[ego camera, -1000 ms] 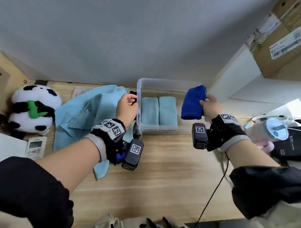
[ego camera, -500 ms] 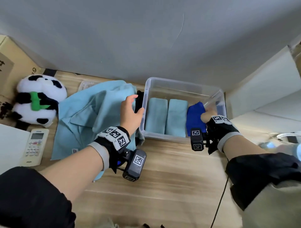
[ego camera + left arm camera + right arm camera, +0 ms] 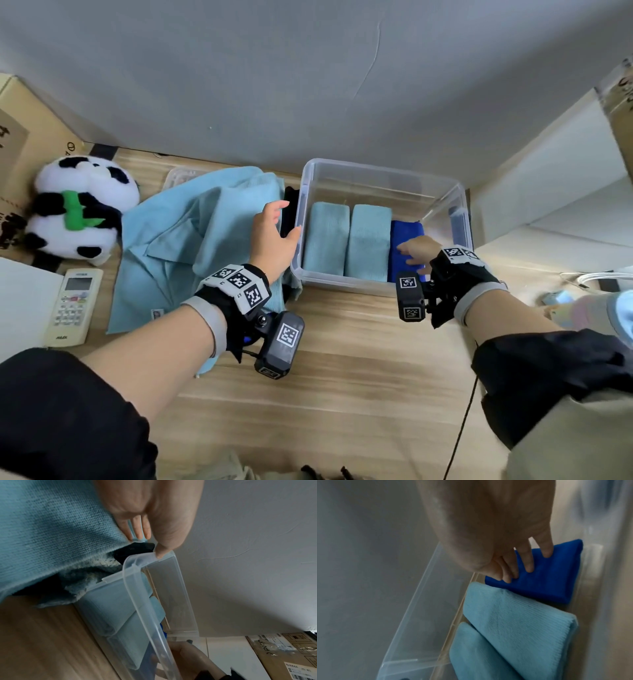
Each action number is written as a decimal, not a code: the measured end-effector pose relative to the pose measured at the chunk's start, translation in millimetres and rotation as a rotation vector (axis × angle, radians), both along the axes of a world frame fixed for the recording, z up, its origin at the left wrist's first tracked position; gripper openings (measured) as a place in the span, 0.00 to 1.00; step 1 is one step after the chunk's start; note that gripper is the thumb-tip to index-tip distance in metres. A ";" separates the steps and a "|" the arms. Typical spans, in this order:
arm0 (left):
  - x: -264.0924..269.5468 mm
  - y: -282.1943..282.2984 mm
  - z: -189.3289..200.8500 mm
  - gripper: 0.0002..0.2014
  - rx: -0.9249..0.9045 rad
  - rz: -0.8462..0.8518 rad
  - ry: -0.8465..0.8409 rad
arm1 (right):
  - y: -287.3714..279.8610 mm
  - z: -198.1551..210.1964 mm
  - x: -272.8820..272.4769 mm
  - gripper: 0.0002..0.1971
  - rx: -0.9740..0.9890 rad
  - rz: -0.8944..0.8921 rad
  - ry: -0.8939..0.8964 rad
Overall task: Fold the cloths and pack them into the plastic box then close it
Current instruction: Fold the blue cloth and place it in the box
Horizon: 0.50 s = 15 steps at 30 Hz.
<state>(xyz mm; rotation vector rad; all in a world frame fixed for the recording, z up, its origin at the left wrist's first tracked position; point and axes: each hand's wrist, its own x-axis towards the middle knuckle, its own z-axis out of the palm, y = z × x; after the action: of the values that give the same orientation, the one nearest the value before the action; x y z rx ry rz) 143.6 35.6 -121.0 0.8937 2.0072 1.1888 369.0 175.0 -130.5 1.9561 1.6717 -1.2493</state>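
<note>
The blue cloth (image 3: 406,240) lies folded in the box (image 3: 383,169) at the right end of a row, just beside two light blue cloths (image 3: 347,238), with the right hand (image 3: 416,251) pressing straight fingers (image 3: 529,562) flat on it, holding nothing. To seat it well, I judge the fingers should press it down and toward its neighbour so the fold stays shut and it sits level with the row. The left hand (image 3: 274,236), open, steadies the box with its thumb on the left rim, and the loose cloth (image 3: 191,240) on the surface beside it is still unfolded.
</note>
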 end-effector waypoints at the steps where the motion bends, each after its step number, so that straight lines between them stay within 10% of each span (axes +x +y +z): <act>1: -0.5 -2.2 -0.2 0.22 0.004 -0.002 -0.001 | -5.1 3.7 1.3 0.13 0.028 -0.126 0.080; 8: -30.0 -37.7 -4.2 0.17 0.000 0.074 0.219 | -38.9 40.1 -11.6 0.09 0.186 -0.416 0.513; 15: -78.3 -88.6 -17.8 0.32 -0.268 0.146 0.245 | -115.3 83.7 -57.9 0.08 0.097 -0.190 0.839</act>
<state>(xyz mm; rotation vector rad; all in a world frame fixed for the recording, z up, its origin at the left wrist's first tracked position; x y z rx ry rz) 65.3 -53.0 -138.8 0.7997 2.3963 0.8888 311.1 59.7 -46.8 1.7757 1.9234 -2.3276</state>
